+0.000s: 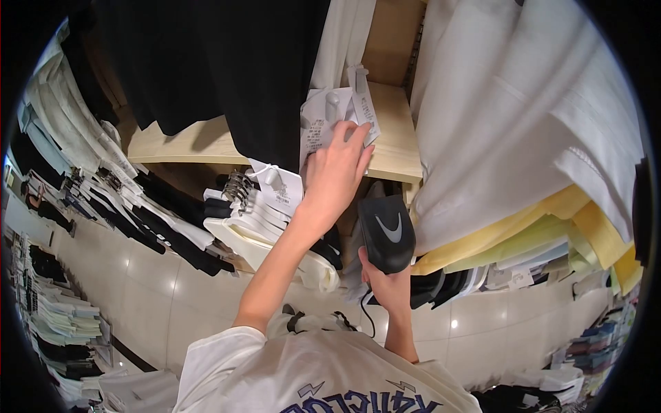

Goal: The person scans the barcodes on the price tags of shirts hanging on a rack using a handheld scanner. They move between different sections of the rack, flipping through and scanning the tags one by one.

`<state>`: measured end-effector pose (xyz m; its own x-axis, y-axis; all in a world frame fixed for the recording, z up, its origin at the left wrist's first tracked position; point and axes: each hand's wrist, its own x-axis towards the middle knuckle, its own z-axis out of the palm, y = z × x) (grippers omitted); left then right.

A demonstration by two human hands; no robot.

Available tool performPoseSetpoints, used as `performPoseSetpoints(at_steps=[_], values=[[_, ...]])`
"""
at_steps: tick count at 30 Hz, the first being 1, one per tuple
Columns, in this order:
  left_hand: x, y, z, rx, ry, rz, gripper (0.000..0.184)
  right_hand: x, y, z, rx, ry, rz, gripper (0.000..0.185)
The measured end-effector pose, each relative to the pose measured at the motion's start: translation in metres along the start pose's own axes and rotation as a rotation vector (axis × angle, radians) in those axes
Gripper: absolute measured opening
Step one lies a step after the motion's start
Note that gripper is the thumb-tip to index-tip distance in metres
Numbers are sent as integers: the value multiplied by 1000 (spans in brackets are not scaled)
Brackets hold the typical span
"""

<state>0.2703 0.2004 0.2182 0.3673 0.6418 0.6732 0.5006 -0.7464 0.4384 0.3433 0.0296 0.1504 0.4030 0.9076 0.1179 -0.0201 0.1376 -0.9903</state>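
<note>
My left hand (pixel 339 165) reaches up to the shelf edge, its fingers bent over a white printed tag (pixel 319 124), with the thumb at the tag's lower side. A second white tag (pixel 365 113) lies beside the fingertips. Both tags are by a black garment (pixel 268 76) and a white hanging garment (pixel 337 48). In my right hand (pixel 389 286) is a black handheld scanner (pixel 389 234) with a grey curved mark and a cable running down. Another white tag (pixel 281 187) is to the left of my left wrist, above white clothes on hangers.
A light wooden shelf (pixel 396 131) runs behind the tags. Large white garments (pixel 502 124) hang at the right, over yellow ones (pixel 496 237). Metal hanger hooks (pixel 237 187) cluster under the shelf. Clothes racks line the left side, and a person (pixel 47 206) stands at the far left.
</note>
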Motion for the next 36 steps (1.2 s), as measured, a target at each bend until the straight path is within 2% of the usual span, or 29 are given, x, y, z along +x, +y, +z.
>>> performPoseSetpoints(at_steps=[3, 11, 17, 25, 27, 30, 34, 36], values=[[4, 5, 1, 78, -10, 6, 31, 0, 3, 1, 52, 28, 42, 14], [16, -4, 9, 123, -40, 27, 29, 0, 7, -1, 55, 20, 14, 15], [17, -7, 11, -27, 38, 40, 25, 0, 6, -3, 31, 14, 27, 14], [8, -7, 9, -423, 187, -44, 20, 3, 3, -2, -33, 10, 12, 10], [4, -6, 2, -491, 178, -90, 19, 6, 3, -3, -47, 30, 27, 18], [-1, -12, -6, -586, 148, -144, 16, 16, 3, -3, -24, 67, 38, 20], [-9, -21, -18, -680, 101, -191, 21, 31, -6, 6, 27, 51, 35, 11], [-13, -23, -24, -767, 29, -314, 23, 39, -6, 9, 158, -17, 26, 11]])
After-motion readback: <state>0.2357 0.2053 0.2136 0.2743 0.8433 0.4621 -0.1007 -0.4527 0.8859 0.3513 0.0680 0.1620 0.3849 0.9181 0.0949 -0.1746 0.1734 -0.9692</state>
